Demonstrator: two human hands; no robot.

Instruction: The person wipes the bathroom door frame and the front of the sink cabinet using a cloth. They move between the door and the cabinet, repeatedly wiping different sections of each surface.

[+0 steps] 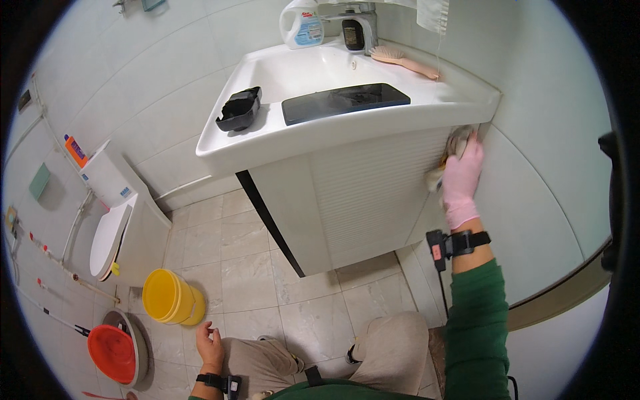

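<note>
My right hand (461,182), in a pink rubber glove, presses a blurred greyish rag (457,141) to the upper right part of the ribbed white front of the vanity cabinet (370,195). The glove covers the fingers, and part of the rag is hidden behind it. Just below the rag, a pale knob-like thing (434,179) is too blurred to name surely. My bare left hand (209,344) rests by my left knee, its fingers loosely bent and holding nothing. Above the cabinet sits a white washbasin (300,145) with a dark smartphone (345,102) lying on its front rim.
On the basin stand a black plastic holder (240,109), a white detergent bottle (303,25), a dark bottle (353,35), a tap (370,27) and a pink hairbrush (405,61). Left are a toilet (132,225), a yellow bucket (172,297) and a red basin (111,352). A wall (535,190) borders the cabinet's right.
</note>
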